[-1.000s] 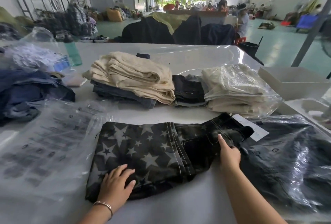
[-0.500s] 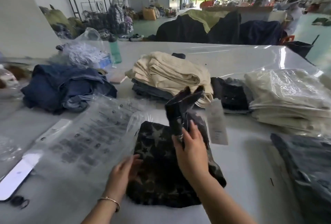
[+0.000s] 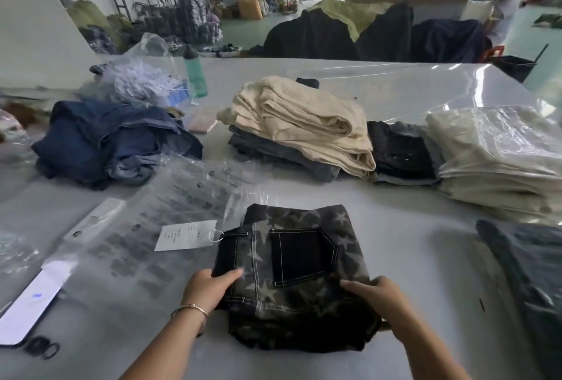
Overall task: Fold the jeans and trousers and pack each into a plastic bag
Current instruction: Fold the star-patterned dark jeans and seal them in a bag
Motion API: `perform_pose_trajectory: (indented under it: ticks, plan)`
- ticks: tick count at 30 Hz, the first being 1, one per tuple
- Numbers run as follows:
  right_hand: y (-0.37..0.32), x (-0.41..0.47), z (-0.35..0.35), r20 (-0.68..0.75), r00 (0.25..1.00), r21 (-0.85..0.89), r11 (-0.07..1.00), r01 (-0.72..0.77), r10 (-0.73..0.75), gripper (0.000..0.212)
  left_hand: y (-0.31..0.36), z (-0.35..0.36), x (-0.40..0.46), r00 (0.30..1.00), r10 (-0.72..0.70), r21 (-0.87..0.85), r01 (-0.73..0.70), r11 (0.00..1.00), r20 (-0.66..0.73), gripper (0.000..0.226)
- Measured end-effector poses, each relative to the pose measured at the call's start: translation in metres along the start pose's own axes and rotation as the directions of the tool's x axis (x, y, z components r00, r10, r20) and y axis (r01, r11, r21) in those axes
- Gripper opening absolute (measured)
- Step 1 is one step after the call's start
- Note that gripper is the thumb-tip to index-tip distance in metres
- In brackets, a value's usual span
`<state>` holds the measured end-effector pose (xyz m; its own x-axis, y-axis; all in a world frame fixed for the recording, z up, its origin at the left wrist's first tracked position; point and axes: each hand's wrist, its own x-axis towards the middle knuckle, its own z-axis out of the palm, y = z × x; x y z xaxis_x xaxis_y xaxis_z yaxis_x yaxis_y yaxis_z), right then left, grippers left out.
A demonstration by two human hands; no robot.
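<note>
Folded over since half a second ago, the star-print jeans (image 3: 299, 276) now lie as a compact square at 6 o'clock on the grey tabletop (image 3: 410, 258), back pocket up, where the right hand had been lifting one end upright. Both hands grip the near part of the bundle: the left hand (image 3: 209, 287) holds the left edge with thumb on top and fingers curled under, and the right hand (image 3: 375, 296) clasps the right near corner the same way. A white hang tag (image 3: 186, 235) trails from the jeans toward 9 o'clock, lying on an empty clear plastic bag (image 3: 170, 221) spread flat just beside them. At 12 o'clock sits a stack of cream trousers (image 3: 304, 124) over grey denim, with dark jeans (image 3: 401, 151) beside it; at 2 o'clock, bagged cream trousers (image 3: 498, 151) are stacked in plastic, and at 4 o'clock another bagged dark garment (image 3: 529, 282). Loose blue jeans (image 3: 112, 139) heap at 10 o'clock, with a green bottle (image 3: 195, 72) behind them. Beyond the tabletop spreads a warehouse floor with piled clothing and an open doorway.
</note>
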<state>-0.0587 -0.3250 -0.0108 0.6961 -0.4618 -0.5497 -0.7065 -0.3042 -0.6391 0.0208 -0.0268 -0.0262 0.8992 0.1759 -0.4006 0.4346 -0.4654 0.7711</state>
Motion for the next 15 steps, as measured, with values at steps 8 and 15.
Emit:
perform_pose_trajectory:
  ticks: [8,15]
  plan:
    - [0.034,0.003,-0.046,0.175,0.965,0.736,0.677,0.004,-0.196,0.039,0.017,0.03,-0.017,0.977,0.095,-0.109,-0.075,0.991,0.189,0.01]
    - [0.078,-0.003,-0.064,0.03,0.999,0.139,0.989,-0.049,0.045,0.033,0.006,0.074,-0.048,0.983,0.109,0.253,-0.144,0.957,0.148,0.034]
